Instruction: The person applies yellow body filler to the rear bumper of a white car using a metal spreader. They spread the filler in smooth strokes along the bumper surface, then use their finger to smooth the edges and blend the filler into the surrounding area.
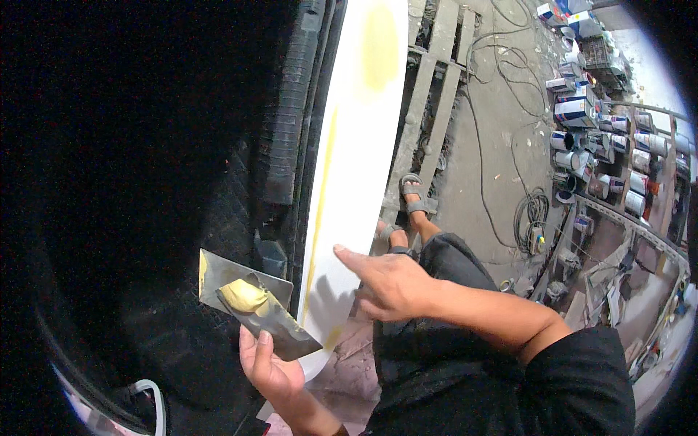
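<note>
My left hand (270, 369) grips two flat grey putty spreaders, one dark spreader (285, 328) lying across a lighter one (211, 280). A lump of yellow putty (243, 296) sits on them, and more is smeared along the lighter one's edge. To their right is a long white panel (347, 167), with a thin yellow putty line (321, 203) along its left side and a wider yellow patch (380, 43) at the far end. My right hand (396, 285) is empty, its index finger stretched out with the tip at the panel's surface and the other fingers partly bent.
Left of the panel is a dark cavity with a ribbed black trim strip (285, 131). A wooden pallet (429, 94) lies beyond the panel on the right. Cables (534, 218) coil on the floor. Several paint cans (576, 112) and a cluttered rack (618, 240) stand farther right.
</note>
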`<action>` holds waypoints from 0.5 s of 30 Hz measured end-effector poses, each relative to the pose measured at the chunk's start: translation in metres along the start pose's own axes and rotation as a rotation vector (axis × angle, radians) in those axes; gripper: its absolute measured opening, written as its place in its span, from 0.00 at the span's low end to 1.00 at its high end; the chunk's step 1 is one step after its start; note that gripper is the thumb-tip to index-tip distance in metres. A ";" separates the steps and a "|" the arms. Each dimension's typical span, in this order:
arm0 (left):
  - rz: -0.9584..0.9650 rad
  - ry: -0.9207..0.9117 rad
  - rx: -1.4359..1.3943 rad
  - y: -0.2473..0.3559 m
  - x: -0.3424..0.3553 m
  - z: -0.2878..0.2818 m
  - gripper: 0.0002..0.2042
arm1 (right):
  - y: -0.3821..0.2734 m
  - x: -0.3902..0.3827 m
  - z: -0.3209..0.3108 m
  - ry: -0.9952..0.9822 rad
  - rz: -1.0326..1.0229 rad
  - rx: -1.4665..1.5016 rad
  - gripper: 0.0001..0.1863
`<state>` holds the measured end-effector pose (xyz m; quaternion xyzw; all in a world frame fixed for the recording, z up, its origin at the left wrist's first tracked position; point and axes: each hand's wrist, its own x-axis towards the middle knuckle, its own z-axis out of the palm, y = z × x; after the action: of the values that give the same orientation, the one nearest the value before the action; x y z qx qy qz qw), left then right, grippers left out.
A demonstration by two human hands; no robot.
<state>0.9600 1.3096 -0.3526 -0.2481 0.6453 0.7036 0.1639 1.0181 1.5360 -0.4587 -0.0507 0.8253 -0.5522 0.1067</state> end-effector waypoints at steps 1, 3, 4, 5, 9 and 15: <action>-0.003 -0.057 -0.067 0.001 0.000 -0.001 0.27 | 0.001 -0.002 -0.005 -0.015 -0.003 -0.009 0.46; -0.010 -0.089 -0.091 0.002 -0.001 -0.001 0.26 | 0.003 -0.006 -0.013 -0.029 0.013 -0.042 0.46; -0.012 -0.096 -0.086 0.003 -0.001 -0.001 0.26 | 0.003 -0.006 -0.014 -0.047 0.021 -0.035 0.48; -0.001 -0.125 -0.093 0.004 -0.001 -0.001 0.26 | 0.002 -0.007 -0.016 -0.043 0.023 -0.029 0.49; -0.031 -0.089 -0.062 0.003 0.008 0.001 0.26 | -0.001 0.001 -0.025 -0.074 0.045 -0.109 0.49; -0.015 -0.150 0.025 0.007 0.008 0.013 0.24 | -0.022 0.028 -0.061 0.106 -0.286 0.060 0.50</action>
<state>0.9479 1.3207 -0.3503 -0.1974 0.6382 0.7108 0.2202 0.9765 1.5767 -0.4196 -0.1353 0.7972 -0.5882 -0.0151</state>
